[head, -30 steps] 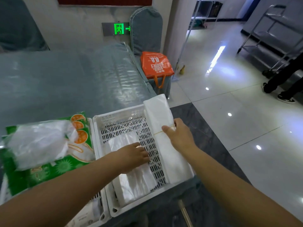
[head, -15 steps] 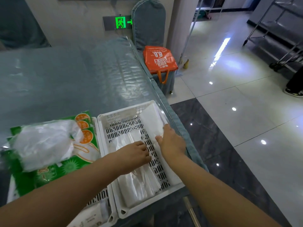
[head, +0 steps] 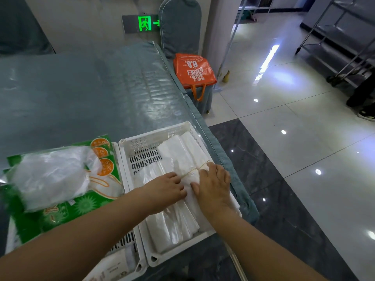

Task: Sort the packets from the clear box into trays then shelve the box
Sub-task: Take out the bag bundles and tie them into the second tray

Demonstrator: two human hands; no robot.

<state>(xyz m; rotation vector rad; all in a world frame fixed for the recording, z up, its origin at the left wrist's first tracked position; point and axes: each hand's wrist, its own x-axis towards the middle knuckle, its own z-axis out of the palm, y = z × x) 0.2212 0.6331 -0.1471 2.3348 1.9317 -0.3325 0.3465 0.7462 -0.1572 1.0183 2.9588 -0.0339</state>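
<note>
Both hands [head: 190, 189] flat, palms down, fingers extended, side by side

orange bag [head: 194, 72] on floor | green exit sign [head: 145, 23] on wall | metal rack [head: 345, 37] far right

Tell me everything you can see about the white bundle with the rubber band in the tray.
The bundle is a long flat stack of white, thin plastic-looking bags, bound across its middle by a yellowish rubber band. It lies flat along the right side of the white slotted tray, beside clearer packets. The left hand and right hand both press on it.
</note>
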